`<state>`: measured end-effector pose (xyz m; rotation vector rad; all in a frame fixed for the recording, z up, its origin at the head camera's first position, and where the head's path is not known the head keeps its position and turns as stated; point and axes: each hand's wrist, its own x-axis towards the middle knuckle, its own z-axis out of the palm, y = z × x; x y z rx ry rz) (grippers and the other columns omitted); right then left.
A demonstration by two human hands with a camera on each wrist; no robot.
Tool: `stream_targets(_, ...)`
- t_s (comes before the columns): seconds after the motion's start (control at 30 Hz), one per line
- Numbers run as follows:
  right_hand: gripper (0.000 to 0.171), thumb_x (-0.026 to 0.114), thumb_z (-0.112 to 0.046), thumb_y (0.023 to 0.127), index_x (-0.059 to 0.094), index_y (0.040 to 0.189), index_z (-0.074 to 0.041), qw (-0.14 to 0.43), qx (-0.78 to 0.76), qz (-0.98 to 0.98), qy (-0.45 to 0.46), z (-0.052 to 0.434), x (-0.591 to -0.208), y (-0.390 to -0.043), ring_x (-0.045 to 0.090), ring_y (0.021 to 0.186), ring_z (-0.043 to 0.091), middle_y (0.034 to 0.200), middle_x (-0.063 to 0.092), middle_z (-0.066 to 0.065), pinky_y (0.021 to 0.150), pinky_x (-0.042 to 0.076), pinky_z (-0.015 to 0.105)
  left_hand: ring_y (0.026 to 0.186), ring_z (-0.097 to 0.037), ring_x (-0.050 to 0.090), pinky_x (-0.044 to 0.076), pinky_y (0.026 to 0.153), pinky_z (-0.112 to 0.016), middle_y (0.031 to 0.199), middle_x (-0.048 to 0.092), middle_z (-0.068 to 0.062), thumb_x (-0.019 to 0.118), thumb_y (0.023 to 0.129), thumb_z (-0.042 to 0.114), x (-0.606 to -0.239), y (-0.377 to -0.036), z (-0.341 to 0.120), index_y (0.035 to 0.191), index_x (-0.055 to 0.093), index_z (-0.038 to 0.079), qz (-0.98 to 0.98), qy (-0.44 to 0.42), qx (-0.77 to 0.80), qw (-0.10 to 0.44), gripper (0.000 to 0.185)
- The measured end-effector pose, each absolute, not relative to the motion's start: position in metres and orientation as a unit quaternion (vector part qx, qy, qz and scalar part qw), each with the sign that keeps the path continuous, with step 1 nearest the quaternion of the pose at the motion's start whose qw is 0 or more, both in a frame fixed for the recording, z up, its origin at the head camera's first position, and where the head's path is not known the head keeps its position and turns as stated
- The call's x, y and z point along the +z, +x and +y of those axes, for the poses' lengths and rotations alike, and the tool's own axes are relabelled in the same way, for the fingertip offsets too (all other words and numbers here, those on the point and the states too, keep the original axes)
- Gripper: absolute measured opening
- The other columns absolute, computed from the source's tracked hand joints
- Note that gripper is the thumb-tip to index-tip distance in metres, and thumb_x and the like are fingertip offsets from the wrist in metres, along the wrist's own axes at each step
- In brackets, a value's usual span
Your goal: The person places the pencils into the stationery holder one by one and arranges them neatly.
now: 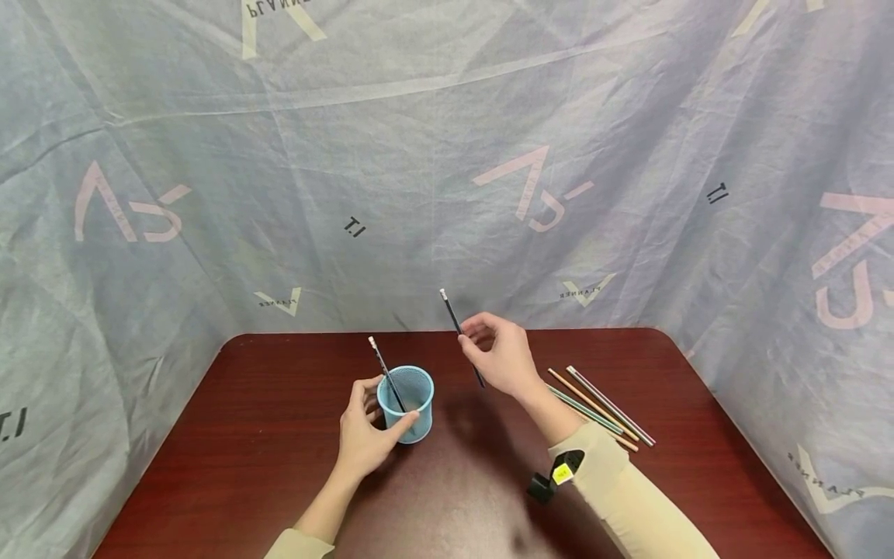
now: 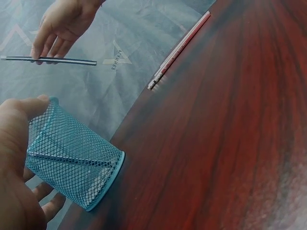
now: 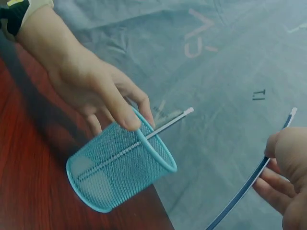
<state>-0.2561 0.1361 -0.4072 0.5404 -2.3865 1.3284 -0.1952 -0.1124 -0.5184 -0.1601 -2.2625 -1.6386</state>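
Note:
A blue mesh cup (image 1: 407, 402) (image 2: 72, 155) (image 3: 120, 165) stands on the dark red table (image 1: 244, 450). My left hand (image 1: 366, 435) (image 3: 91, 91) grips it round the rim and side. One dark pencil with a white tip (image 1: 382, 369) (image 3: 165, 125) leans inside the cup. My right hand (image 1: 499, 357) (image 2: 60, 26) (image 3: 288, 184) is raised to the right of the cup and pinches a second dark pencil (image 1: 461, 335) (image 2: 48, 60) (image 3: 254, 179), which tilts with its white end up and to the left.
Several loose pencils (image 1: 601, 407) (image 2: 180, 48) lie on the table right of my right forearm. A grey printed cloth (image 1: 447, 155) hangs behind and at both sides of the table. A small black and yellow device (image 1: 555, 475) sits at my right wrist.

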Motion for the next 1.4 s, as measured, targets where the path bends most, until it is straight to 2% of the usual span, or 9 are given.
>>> stream_targets(0.13, 0.009, 0.076, -0.011, 0.098, 0.075, 0.107, -0.01, 0.184, 0.501, -0.824, 0.193, 0.125, -0.406, -0.257, 0.076, 0.084, 0.015, 0.095, 0.078, 0.005, 0.074, 0.064, 0.025, 0.118, -0.029, 0.073, 0.062, 0.1, -0.052, 0.126, 0.074, -0.011, 0.1, 0.075, 0.023, -0.517, -0.195, -0.113, 0.141, 0.055, 0.011, -0.803, -0.048, -0.57, 0.167, 0.081)
stream_targets(0.37, 0.011, 0.076, -0.009, 0.098, 0.074, 0.109, -0.009, 0.196, 0.537, -0.794, 0.21, 0.106, -0.4, -0.255, 0.077, 0.087, 0.019, 0.096, 0.078, 0.008, 0.078, 0.067, 0.036, 0.122, -0.031, 0.072, 0.061, 0.102, -0.053, 0.13, 0.073, -0.014, 0.101, 0.071, 0.022, -0.513, -0.195, -0.113, 0.143, 0.056, 0.009, -0.8, -0.044, -0.574, 0.17, 0.086)
stream_targets(0.6, 0.012, 0.075, -0.008, 0.098, 0.072, 0.11, -0.006, 0.168, 0.552, -0.787, 0.219, 0.088, -0.404, -0.256, 0.077, 0.09, 0.021, 0.099, 0.077, 0.01, 0.079, 0.065, 0.028, 0.122, -0.031, 0.071, 0.061, 0.102, -0.052, 0.13, 0.074, -0.013, 0.103, 0.069, 0.023, -0.512, -0.194, -0.113, 0.145, 0.059, 0.01, -0.804, -0.034, -0.568, 0.175, 0.089)
stream_targets(0.77, 0.011, 0.074, -0.008, 0.099, 0.071, 0.11, -0.007, 0.159, 0.543, -0.792, 0.228, 0.078, -0.409, -0.257, 0.076, 0.09, 0.021, 0.1, 0.077, 0.01, 0.077, 0.064, 0.025, 0.121, -0.029, 0.072, 0.061, 0.102, -0.052, 0.128, 0.075, -0.011, 0.103, 0.069, 0.025, -0.514, -0.196, -0.114, 0.143, 0.062, 0.015, -0.803, -0.032, -0.569, 0.174, 0.085)
stream_targets(0.93, 0.01, 0.074, -0.008, 0.099, 0.07, 0.109, -0.008, 0.152, 0.522, -0.803, 0.243, 0.068, -0.417, -0.257, 0.077, 0.092, 0.019, 0.101, 0.076, 0.008, 0.077, 0.064, 0.022, 0.12, -0.029, 0.073, 0.061, 0.102, -0.051, 0.128, 0.074, -0.011, 0.102, 0.071, 0.025, -0.515, -0.198, -0.113, 0.142, 0.062, 0.014, -0.796, -0.033, -0.581, 0.169, 0.082)
stream_targets(1.4, 0.005, 0.076, -0.012, 0.098, 0.073, 0.103, -0.011, 0.14, 0.389, -0.876, 0.247, 0.05, -0.443, -0.255, 0.076, 0.084, 0.013, 0.094, 0.078, 0.001, 0.077, 0.063, 0.024, 0.12, -0.029, 0.073, 0.062, 0.1, -0.05, 0.128, 0.074, -0.012, 0.101, 0.073, 0.022, -0.516, -0.197, -0.112, 0.14, 0.062, 0.013, -0.791, -0.044, -0.586, 0.171, 0.078)
